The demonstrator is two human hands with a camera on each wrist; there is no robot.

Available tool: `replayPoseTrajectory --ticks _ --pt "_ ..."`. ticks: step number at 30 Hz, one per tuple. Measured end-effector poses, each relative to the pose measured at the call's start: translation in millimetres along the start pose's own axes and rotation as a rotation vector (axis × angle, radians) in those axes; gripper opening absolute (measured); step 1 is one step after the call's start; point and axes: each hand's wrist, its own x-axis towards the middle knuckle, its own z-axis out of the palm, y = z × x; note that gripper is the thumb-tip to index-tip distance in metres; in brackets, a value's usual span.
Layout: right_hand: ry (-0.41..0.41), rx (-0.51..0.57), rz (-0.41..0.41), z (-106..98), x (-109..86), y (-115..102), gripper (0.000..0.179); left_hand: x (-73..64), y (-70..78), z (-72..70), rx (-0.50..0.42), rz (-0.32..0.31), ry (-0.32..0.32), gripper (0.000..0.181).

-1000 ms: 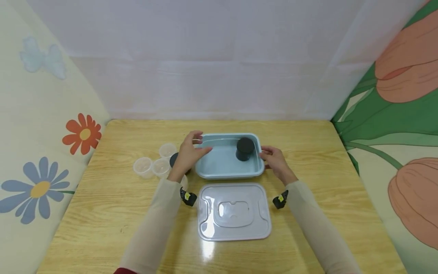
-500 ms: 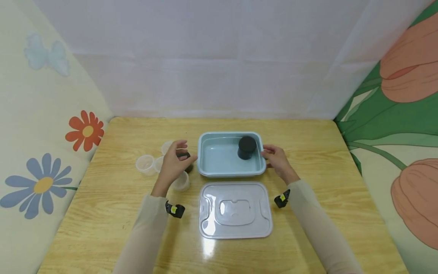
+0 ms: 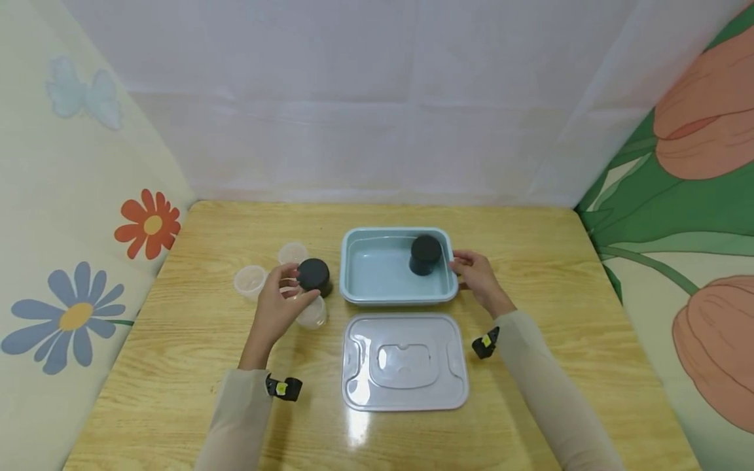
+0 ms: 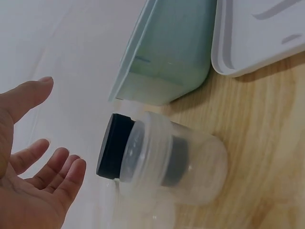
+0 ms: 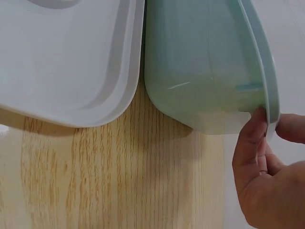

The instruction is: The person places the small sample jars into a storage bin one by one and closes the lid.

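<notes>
My left hand (image 3: 275,311) hovers with spread, relaxed fingers and holds nothing; its thumb and fingertips are close to a black-lidded jar (image 3: 314,276) and a clear plastic cup (image 3: 312,314). In the left wrist view a gap separates the hand (image 4: 43,176) from the cup (image 4: 200,167), which partly hides the jar with its black lid (image 4: 113,148). On the other side, my right hand (image 3: 478,280) pinches the right rim of a light blue plastic box (image 3: 377,275), thumb against fingers (image 5: 250,143). A second black jar (image 3: 425,255) stands inside the box, toward its right end.
A translucent lid (image 3: 405,363) lies flat on the wooden table (image 3: 530,405), just in front of the box. More clear cups (image 3: 250,281) stand at the left, one partly hidden by my left hand. White cloth (image 3: 377,131) hangs behind the table.
My left hand has moved from the box's left rim leftward and toward me, passing over the jar and cups. My right hand stays at the box's right rim.
</notes>
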Motion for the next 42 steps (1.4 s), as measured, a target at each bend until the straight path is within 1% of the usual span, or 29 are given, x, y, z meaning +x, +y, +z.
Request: replayPoseTrajectory --ticks 6,11,15,20,27,36,42 --pt "-0.002 0.001 -0.006 0.7 0.4 1.7 0.044 -13.2 -8.9 -3.6 0.012 -0.025 0.026 0.067" --pt "0.0 0.003 -0.008 0.4 0.8 1.9 0.043 -21.2 -17.3 -5.0 0.003 -0.067 0.037 0.069" --pt "0.003 0.003 0.002 0.2 1.1 1.2 0.043 -26.9 -22.6 -3.4 -0.007 -0.103 0.037 0.07" --pt "0.002 0.002 0.008 0.7 -0.2 -0.3 0.044 -31.6 -29.9 0.5 -0.003 -0.118 0.033 0.072" --pt "0.002 0.001 -0.006 0.3 -1.7 0.7 0.043 -34.0 -43.4 5.6 -0.01 -0.132 0.042 0.074" --pt "-0.009 -0.001 -0.009 -1.6 -0.2 2.0 0.045 -31.8 -52.9 15.0 -0.023 -0.125 0.026 0.078" --pt "-0.003 -0.002 -0.001 -0.6 -1.1 0.8 0.044 -30.2 -56.1 19.0 -0.037 -0.122 0.024 0.081"
